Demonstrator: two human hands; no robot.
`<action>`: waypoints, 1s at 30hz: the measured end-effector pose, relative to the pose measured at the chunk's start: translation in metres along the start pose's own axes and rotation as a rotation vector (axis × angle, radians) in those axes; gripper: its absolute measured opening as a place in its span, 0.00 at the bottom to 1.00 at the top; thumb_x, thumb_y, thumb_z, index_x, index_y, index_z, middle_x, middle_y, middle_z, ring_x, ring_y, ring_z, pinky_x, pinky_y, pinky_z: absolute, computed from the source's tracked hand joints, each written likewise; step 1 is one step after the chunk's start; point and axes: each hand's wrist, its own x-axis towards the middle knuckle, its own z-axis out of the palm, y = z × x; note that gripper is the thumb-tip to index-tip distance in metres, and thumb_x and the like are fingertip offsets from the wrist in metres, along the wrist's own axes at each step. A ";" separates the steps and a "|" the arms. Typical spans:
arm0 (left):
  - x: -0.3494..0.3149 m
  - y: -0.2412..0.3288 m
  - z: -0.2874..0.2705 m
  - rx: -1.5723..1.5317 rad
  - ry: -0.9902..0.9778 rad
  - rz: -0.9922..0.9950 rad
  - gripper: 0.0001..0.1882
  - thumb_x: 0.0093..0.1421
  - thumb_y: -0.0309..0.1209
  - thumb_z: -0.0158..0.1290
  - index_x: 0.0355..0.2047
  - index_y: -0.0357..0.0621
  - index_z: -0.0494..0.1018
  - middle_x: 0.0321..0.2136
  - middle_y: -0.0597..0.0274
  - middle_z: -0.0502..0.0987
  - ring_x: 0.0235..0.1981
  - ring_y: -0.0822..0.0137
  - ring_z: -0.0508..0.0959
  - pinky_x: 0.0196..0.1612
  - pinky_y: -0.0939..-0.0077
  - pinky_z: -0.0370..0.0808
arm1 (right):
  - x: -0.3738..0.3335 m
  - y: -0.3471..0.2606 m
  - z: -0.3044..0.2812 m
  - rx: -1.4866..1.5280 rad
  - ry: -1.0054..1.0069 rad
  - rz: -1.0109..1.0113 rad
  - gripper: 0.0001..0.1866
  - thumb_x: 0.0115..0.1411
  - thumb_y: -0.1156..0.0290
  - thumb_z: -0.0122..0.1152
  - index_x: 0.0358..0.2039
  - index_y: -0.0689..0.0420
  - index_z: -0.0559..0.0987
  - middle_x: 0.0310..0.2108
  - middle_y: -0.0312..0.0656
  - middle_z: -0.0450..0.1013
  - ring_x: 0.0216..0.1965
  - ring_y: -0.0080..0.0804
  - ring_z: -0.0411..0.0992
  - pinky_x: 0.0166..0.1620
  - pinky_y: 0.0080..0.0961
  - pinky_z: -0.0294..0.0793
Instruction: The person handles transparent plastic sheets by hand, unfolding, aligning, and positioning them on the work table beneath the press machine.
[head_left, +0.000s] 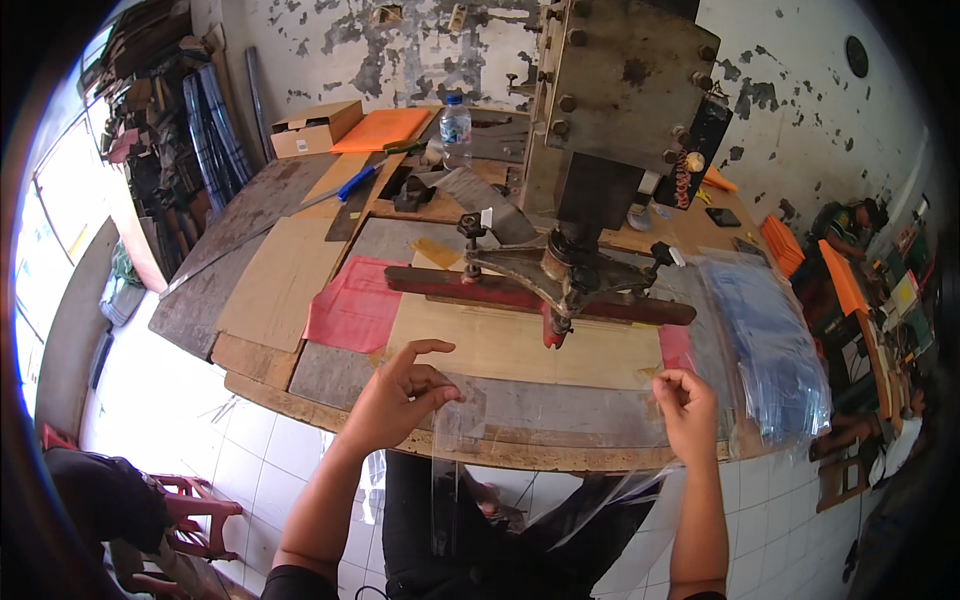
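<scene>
My left hand (405, 396) pinches one corner of a clear plastic sheet (446, 490) between thumb and forefinger. At the sheet's other side, my right hand (687, 408) closes its fingertips on the edge. The sheet spans the gap between my hands and hangs down past the table's front edge; its full outline is hard to make out. Just beyond my hands, a pale yellow board (480, 352) lies on the worktable (330, 380), over a pink sheet (350, 312). Above the board hangs the long red-and-dark bar (630, 302) of a press (575, 270).
Stacked clear plastic sheets (765, 345) lie at the right. Cardboard (265, 285), a blue-handled cutter (358, 182), a water bottle (455, 135), an orange stack (385, 130) and a carton (315, 130) sit to the left and back. Another person (852, 228) sits far right.
</scene>
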 end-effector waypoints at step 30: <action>0.015 -0.028 0.017 0.378 0.252 0.173 0.08 0.65 0.18 0.55 0.42 0.38 0.82 0.32 0.51 0.84 0.28 0.61 0.83 0.37 0.71 0.78 | 0.007 0.015 0.042 -0.465 0.081 -0.326 0.08 0.63 0.78 0.67 0.42 0.55 0.82 0.43 0.41 0.75 0.36 0.43 0.80 0.37 0.37 0.80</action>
